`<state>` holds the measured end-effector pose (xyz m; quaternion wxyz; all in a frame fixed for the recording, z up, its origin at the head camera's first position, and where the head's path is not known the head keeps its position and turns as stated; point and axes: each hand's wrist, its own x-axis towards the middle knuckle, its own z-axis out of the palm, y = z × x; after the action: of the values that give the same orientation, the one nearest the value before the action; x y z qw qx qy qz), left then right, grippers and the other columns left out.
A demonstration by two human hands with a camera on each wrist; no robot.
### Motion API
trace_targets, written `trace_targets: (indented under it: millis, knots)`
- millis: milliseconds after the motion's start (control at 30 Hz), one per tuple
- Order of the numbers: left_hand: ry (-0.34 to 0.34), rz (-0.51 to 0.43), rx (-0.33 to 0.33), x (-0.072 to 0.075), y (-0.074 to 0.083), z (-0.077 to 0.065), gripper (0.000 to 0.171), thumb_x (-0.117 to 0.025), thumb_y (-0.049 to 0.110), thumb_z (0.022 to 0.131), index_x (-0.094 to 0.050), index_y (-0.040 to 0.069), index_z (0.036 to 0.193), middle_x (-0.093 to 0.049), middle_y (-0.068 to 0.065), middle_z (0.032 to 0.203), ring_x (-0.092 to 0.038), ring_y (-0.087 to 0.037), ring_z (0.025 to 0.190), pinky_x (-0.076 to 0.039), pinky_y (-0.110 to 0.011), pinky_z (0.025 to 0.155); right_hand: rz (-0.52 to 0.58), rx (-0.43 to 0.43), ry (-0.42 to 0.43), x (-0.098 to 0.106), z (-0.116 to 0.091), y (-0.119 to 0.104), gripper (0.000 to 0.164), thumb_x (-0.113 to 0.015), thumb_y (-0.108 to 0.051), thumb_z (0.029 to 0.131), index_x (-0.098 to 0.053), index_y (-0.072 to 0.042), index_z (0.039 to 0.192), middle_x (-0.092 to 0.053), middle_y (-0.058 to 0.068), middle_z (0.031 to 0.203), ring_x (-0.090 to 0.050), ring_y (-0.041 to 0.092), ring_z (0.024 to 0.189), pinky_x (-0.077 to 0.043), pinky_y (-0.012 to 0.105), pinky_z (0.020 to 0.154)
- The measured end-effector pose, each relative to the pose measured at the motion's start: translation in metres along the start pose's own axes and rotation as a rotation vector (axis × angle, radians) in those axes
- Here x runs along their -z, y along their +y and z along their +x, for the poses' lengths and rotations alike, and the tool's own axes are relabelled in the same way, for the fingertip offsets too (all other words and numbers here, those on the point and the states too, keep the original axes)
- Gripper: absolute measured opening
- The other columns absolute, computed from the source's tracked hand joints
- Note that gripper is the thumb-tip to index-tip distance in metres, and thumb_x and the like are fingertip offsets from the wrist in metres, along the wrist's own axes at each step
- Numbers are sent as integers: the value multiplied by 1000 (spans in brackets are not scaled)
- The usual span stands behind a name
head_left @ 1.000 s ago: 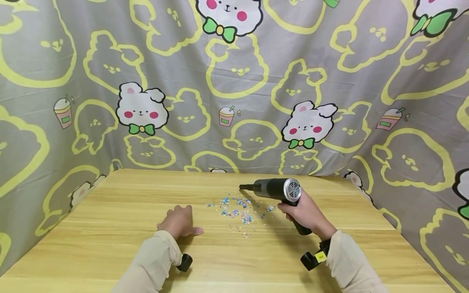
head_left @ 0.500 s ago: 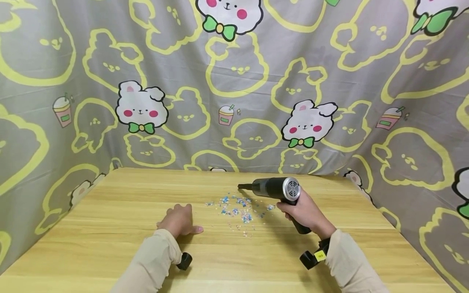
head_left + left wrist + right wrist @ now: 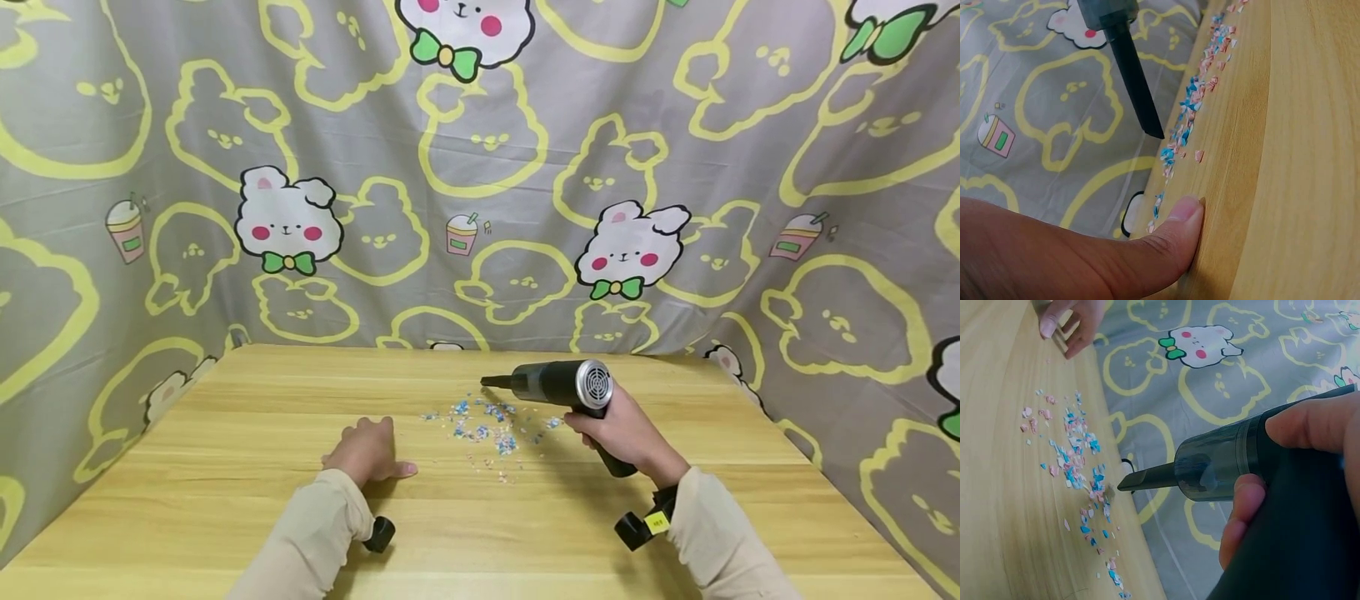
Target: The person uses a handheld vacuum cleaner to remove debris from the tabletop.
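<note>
My right hand [image 3: 626, 429] grips the handle of a black handheld vacuum cleaner [image 3: 558, 383] with a silver vented end. Its narrow nozzle [image 3: 1150, 477] points left, just above the table, near the far edge of a scatter of paper bits [image 3: 483, 433]. These bits are blue, pink and white, as the right wrist view shows closely. A clear dust cup [image 3: 1210, 464] sits behind the nozzle. To the left of the scatter, my left hand [image 3: 367, 452] rests on the table, holding nothing, its thumb [image 3: 1175, 240] stretched toward the bits.
A wood-grain table [image 3: 225, 467] spreads under both hands. Grey cloth [image 3: 480, 208] with yellow outlines and white rabbit heads hangs behind it and on both sides. Each wrist carries a small black camera, such as the one on the right [image 3: 633, 531].
The vacuum's nozzle has shifted slightly left and a little farther back over the far side of the paper bits. My left hand stays in place.
</note>
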<state>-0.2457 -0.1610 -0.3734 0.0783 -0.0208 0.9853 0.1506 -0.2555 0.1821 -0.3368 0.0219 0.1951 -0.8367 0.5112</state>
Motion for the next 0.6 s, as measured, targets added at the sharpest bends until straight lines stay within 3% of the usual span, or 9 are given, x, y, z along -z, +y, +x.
trace_targets:
  millis: [367, 600]
  knots:
    - [-3, -14, 1, 3, 1, -1, 83, -77, 48, 71, -47, -2, 130, -42, -36, 132, -38, -56, 116, -30, -85, 80, -5, 15, -15, -1, -2, -2, 51, -70, -8, 83, -42, 0, 124, -58, 14, 69, -55, 23, 53, -50, 37, 51]
    - [-5, -21, 6, 1, 1, 0, 84, -77, 48, 71, -47, -2, 130, -42, -37, 132, -36, -57, 117, -30, -85, 80, -4, 12, -28, -3, -2, -2, 52, -70, -9, 83, -42, -2, 126, -58, 22, 75, -55, 22, 54, -50, 37, 52]
